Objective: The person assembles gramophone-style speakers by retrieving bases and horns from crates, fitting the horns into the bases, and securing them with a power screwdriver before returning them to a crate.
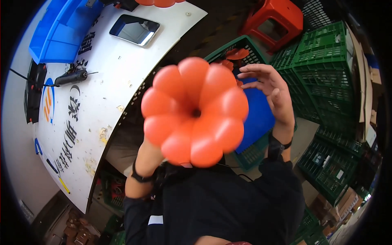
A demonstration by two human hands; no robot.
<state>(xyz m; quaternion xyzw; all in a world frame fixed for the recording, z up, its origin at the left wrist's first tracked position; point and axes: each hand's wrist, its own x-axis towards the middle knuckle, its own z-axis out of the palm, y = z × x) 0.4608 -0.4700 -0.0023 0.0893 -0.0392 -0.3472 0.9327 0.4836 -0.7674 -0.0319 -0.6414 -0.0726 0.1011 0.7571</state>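
**Left-hand support of the lobed piece; right hand free**

The white bench [118, 69] lies to your left; the green crate [227, 45] stands beyond its right edge. The red-orange lobed piece [212, 141] is raised past that same edge, before your torso. Your left hand [151, 152] sits behind it, apparently supporting it (the fingers are hidden, so the grip cannot be told). Your right hand [270, 86] is spread beside the piece, holding nothing. The phone [134, 30] lies near the bench's far right corner. Judged step: holding the piece up. Any right-hand contact calls for light, even pressure across the rounded lobes.
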